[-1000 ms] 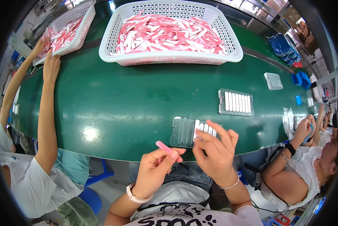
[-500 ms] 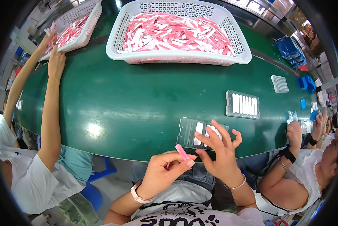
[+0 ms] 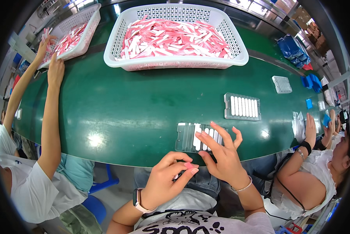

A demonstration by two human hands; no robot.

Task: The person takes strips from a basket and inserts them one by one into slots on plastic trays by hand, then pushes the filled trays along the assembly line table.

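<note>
My left hand (image 3: 172,173) is pinched closed in front of the table edge. Between its thumb and fingers shows the end of a pink strip (image 3: 188,165); the rest of it is hidden by the hand. To its right, my right hand (image 3: 223,154) is spread open over a clear plastic tray (image 3: 181,143), its fingertips on or just above it. Several white round-ended strips (image 3: 197,137) lie side by side in the tray's slots, partly covered by my fingers. The tray's left end holds no white strip that I can make out.
Beyond, a second clear tray (image 3: 227,111) holds a row of white strips; a third tray (image 3: 281,84) lies farther right. A white basket (image 3: 175,62) of pink and white strips stands at the back. Co-workers' arms (image 3: 50,113) are at the left, a hand (image 3: 310,130) at the right.
The pink strip stood out upright from my left fingers and now only a short end shows. My left wrist has turned slightly. At the right, the co-worker's hand has straightened beside the clear bags.
</note>
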